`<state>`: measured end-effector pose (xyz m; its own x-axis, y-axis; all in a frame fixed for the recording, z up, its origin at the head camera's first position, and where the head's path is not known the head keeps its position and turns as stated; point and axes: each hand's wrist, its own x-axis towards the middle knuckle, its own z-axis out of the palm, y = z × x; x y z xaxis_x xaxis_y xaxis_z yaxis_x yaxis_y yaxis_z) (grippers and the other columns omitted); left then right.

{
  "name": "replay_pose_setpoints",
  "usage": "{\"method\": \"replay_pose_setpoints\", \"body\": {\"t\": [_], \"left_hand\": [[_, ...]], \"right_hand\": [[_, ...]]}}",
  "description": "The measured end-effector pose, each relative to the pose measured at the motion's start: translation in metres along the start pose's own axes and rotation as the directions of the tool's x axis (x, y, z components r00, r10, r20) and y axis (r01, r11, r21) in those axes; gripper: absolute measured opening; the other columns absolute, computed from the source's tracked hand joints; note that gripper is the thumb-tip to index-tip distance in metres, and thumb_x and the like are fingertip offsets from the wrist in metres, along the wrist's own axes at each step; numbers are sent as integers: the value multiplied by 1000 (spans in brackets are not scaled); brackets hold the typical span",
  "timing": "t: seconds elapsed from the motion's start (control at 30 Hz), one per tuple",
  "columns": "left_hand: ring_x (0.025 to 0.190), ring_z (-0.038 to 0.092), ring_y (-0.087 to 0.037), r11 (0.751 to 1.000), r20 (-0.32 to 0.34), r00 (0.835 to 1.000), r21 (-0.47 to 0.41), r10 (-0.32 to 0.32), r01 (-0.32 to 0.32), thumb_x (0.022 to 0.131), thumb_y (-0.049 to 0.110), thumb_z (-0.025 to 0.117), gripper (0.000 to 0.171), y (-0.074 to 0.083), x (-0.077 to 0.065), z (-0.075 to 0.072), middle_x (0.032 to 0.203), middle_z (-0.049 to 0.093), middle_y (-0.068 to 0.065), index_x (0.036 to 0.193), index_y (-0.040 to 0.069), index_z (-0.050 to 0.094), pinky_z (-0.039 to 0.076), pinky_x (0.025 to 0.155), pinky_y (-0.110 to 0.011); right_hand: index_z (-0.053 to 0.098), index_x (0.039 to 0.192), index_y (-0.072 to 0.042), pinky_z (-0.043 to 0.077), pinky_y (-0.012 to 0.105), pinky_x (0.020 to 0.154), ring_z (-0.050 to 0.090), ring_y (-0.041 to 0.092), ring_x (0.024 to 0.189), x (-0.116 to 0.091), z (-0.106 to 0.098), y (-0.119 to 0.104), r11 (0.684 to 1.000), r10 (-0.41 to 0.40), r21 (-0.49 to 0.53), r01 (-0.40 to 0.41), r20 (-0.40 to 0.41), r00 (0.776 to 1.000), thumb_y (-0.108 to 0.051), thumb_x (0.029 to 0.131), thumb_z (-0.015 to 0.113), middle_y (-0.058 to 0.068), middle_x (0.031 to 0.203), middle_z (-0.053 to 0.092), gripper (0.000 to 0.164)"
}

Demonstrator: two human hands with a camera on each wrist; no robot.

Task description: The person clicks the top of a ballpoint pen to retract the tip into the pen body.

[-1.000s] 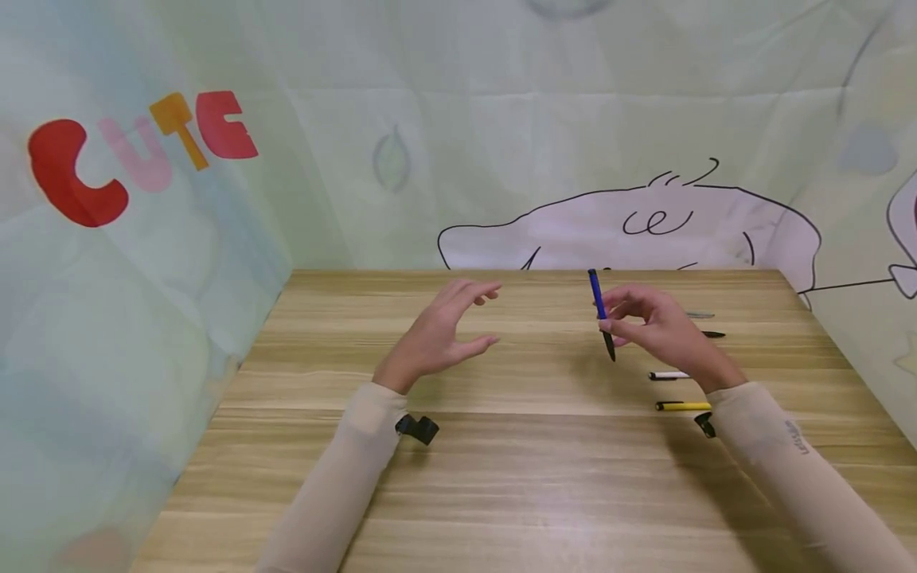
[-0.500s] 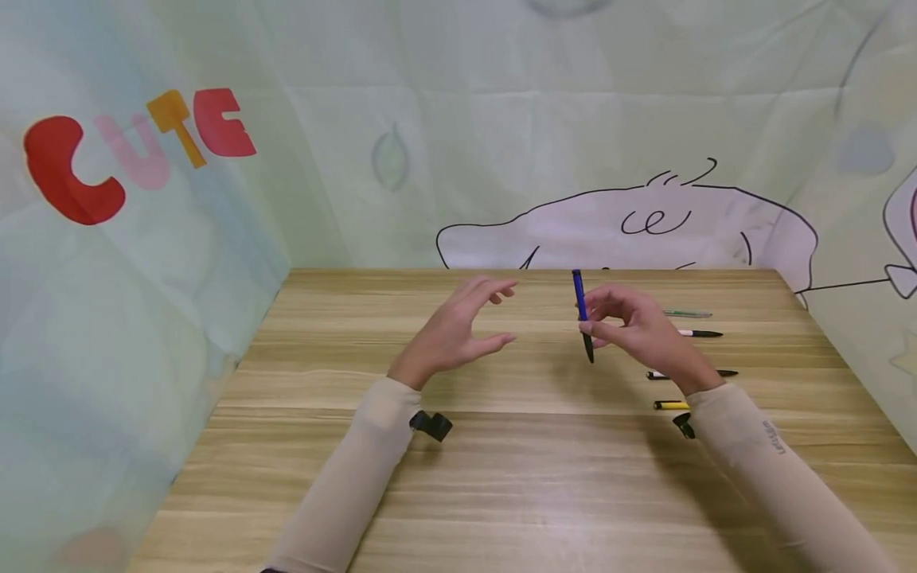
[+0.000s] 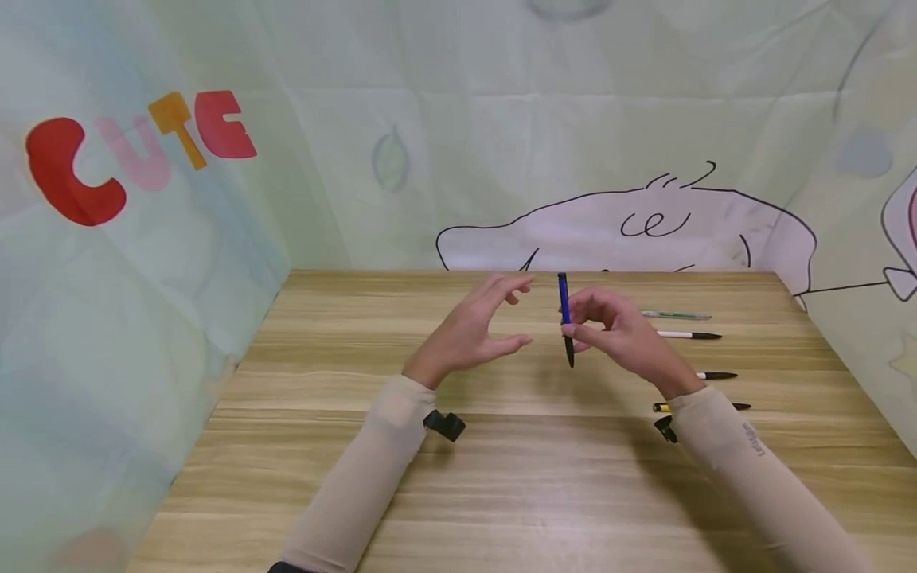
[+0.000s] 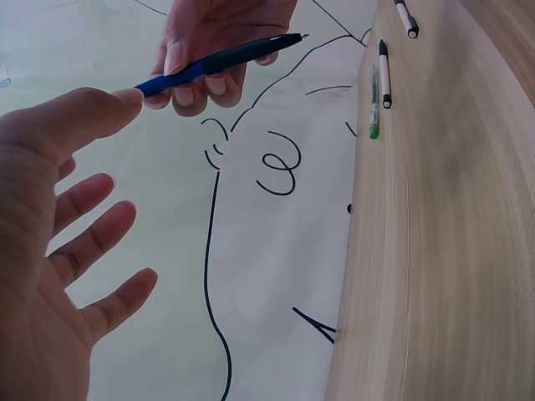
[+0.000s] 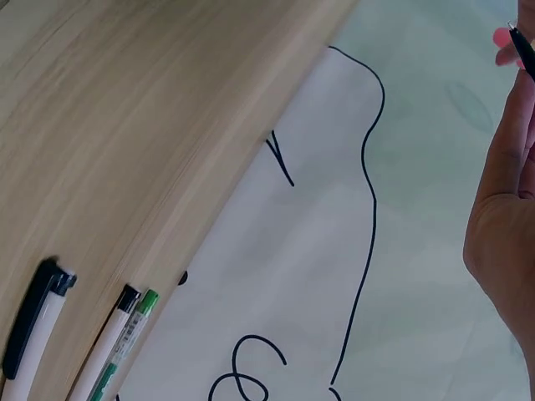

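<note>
A blue ballpoint pen (image 3: 563,298) with a black lower part stands almost upright above the wooden table, point downward. My right hand (image 3: 618,330) pinches it between thumb and fingers. To its left, my left hand (image 3: 469,330) holds nothing; its thumb and fingers are spread apart and face the pen across a small gap. The left wrist view shows the pen (image 4: 226,60) with its metal writing tip out, and the left fingers (image 4: 96,234) loosely spread. Only part of the right hand (image 5: 506,192) appears in the right wrist view.
Right of the hands several pens lie on the table (image 3: 501,493): a clear green pen (image 3: 680,315), a white pen (image 3: 688,335), another white pen (image 3: 716,375) and a yellow pen (image 3: 662,407), partly hidden by the right wrist. A printed curtain (image 3: 466,143) hangs behind the table.
My right hand has moved left, carrying the blue pen, which is now more upright. My left hand has shifted right, so the two are closer. More of the lying pens shows.
</note>
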<state>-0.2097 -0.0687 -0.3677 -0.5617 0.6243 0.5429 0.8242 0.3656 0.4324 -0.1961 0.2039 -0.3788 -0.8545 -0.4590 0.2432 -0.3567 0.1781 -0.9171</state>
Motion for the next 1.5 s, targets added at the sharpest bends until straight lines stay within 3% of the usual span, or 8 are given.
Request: {"method": "replay_pose_setpoints", "body": {"t": [0.13, 0.27, 0.67, 0.97, 1.5], "left_hand": [[117, 57, -23, 1000, 3, 1000, -2, 3, -3, 86, 22, 83, 87, 2, 3, 4, 138, 51, -8, 156, 9, 33, 50, 100, -32], [117, 57, -24, 1000, 1, 1000, -20, 2, -2, 84, 20, 85, 97, 2, 7, 8, 140, 48, -9, 159, 8, 25, 51, 99, -34], [121, 54, -19, 999, 36, 999, -39, 17, -16, 80, 22, 88, 112, 4, 13, 14, 142, 43, -11, 162, 15, 11, 49, 103, -31], [120, 56, -18, 999, 43, 999, -30, 26, -25, 80, 25, 88, 113, 8, 15, 16, 140, 42, -9, 161, 18, 8, 50, 101, -31], [116, 57, -18, 998, 31, 998, -33, 63, -62, 80, 19, 88, 111, 9, 18, 15, 140, 41, -10, 160, 14, 10, 49, 102, -28]], "right_hand": [[63, 117, -6, 62, 49, 72, 66, 23, 90, 1, 5, -1, 1000, -1, 19, 1, 5, 1000, -10, 95, 72, 14, 103, 65, 25], [63, 116, -3, 63, 43, 71, 66, 22, 90, 3, 9, -1, 999, -7, 43, 6, 7, 1000, -9, 96, 71, 13, 102, 65, 23], [60, 116, -1, 63, 44, 74, 66, 25, 97, 7, 19, -5, 996, 10, 85, -11, 8, 1000, -13, 97, 69, 13, 105, 62, 23], [61, 115, -1, 62, 43, 76, 67, 26, 97, 9, 26, -6, 993, 9, 121, -10, 6, 1000, -14, 98, 69, 14, 104, 63, 23], [57, 118, 8, 62, 40, 76, 67, 22, 92, 11, 27, -9, 988, -25, 152, 28, -23, 999, -11, 99, 66, 12, 104, 65, 28]]}}
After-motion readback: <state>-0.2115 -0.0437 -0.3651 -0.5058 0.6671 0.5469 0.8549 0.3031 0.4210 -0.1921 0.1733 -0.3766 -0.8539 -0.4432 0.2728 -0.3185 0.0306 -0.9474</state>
